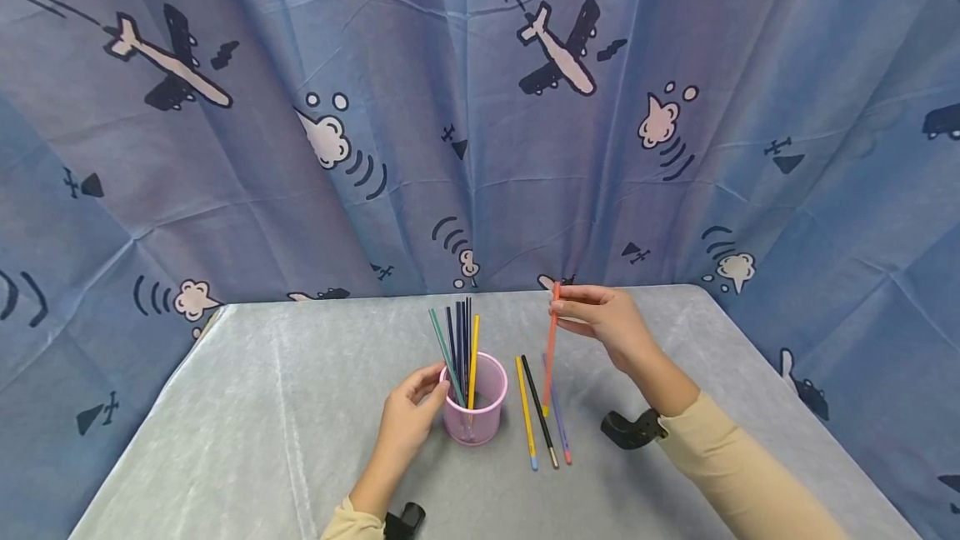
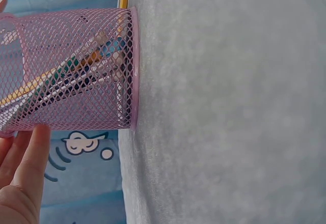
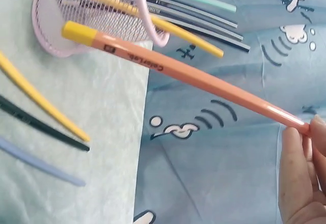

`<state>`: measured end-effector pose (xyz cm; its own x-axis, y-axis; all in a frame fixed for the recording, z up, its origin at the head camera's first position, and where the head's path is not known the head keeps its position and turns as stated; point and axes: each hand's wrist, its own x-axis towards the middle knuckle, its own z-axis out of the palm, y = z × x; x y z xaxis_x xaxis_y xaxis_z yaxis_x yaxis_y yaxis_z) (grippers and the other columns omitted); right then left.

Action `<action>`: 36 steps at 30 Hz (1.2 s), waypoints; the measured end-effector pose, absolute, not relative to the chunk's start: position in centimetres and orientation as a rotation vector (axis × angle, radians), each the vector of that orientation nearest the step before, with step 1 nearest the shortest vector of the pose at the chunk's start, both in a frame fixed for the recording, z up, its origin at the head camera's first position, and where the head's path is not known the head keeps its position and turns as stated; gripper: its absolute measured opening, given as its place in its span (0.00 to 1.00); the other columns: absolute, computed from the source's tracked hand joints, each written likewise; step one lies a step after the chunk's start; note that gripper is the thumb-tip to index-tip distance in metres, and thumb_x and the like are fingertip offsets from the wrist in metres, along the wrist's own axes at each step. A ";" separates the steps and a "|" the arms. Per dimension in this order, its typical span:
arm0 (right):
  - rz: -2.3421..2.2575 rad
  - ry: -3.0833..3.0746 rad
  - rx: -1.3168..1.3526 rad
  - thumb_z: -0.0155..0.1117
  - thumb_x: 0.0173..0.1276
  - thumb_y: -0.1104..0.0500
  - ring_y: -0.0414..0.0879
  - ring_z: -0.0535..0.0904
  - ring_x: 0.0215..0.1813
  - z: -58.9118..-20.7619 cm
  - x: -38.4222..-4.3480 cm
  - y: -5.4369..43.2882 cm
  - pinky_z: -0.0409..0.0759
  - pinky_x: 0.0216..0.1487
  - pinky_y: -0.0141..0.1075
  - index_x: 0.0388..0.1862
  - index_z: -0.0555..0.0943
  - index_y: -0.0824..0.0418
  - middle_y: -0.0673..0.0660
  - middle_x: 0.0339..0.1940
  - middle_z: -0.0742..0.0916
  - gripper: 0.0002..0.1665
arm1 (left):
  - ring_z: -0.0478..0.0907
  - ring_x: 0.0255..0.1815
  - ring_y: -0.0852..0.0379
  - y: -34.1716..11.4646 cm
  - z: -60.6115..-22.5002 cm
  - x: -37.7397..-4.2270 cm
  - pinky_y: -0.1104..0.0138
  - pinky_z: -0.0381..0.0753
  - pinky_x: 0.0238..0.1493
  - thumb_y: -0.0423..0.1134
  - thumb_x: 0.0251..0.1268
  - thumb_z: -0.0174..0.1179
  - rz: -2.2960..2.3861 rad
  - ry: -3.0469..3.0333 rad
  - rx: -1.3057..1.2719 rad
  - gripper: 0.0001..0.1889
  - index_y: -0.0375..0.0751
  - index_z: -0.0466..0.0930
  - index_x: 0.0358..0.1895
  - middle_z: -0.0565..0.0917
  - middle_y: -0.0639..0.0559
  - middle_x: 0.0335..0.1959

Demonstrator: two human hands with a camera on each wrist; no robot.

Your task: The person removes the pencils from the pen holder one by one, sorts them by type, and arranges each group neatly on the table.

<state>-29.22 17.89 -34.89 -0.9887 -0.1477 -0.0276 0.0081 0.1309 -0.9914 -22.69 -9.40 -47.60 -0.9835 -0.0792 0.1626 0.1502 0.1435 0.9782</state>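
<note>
A pink mesh pencil cup [image 1: 472, 423] stands upright on the table, holding several dark pencils, a green one [image 1: 442, 340] and a yellow one [image 1: 474, 348]. My left hand [image 1: 408, 411] holds the cup at its left side near the rim; in the left wrist view its fingertips touch the mesh. Between thumb and fingers, my right hand [image 1: 603, 323] pinches an orange pencil [image 3: 204, 81] by its upper end. The pencil's yellow-tipped end [image 3: 79, 32] points down, to the right of the cup in the head view.
Right of the cup lie a yellow pencil [image 1: 527, 415], a black pencil [image 1: 540, 415] and a purple pencil [image 1: 560, 423], side by side on the grey-covered table [image 1: 337, 382]. A blue printed curtain [image 1: 420, 107] hangs behind the table. Black camera mounts [image 1: 630, 430] sit on both wrists.
</note>
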 end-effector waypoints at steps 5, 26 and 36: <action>-1.957 2.278 -0.108 0.67 0.68 0.62 0.33 0.86 0.43 -35.7 -29.5 18.8 0.86 0.54 0.35 0.63 0.76 0.72 0.43 0.40 0.89 0.27 | 0.81 0.60 0.43 -9.4 -47.6 -22.6 0.60 0.81 0.64 0.36 0.69 0.61 -1.948 -2.241 -0.064 0.18 0.32 0.79 0.59 0.83 0.36 0.57; -1.836 2.277 0.033 0.68 0.66 0.66 0.35 0.86 0.37 -40.5 -31.5 20.9 0.88 0.45 0.31 0.62 0.73 0.80 0.55 0.41 0.90 0.29 | 0.80 0.61 0.43 -9.5 -47.7 -22.7 0.62 0.81 0.63 0.36 0.70 0.61 -1.972 -2.220 -0.076 0.19 0.31 0.79 0.60 0.82 0.36 0.58; -1.768 2.258 0.059 0.69 0.65 0.65 0.36 0.86 0.35 -42.4 -32.1 21.3 0.89 0.43 0.33 0.58 0.77 0.79 0.52 0.35 0.90 0.26 | 0.80 0.60 0.43 -9.6 -47.7 -22.8 0.61 0.81 0.63 0.37 0.69 0.61 -1.978 -2.220 -0.085 0.19 0.31 0.78 0.60 0.82 0.36 0.58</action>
<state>-32.13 21.29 -42.35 -0.9621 -0.1342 -0.2374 0.1982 0.2538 -0.9467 -22.75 -9.56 -47.70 -0.9844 -0.0685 0.1618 0.1528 0.1204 0.9809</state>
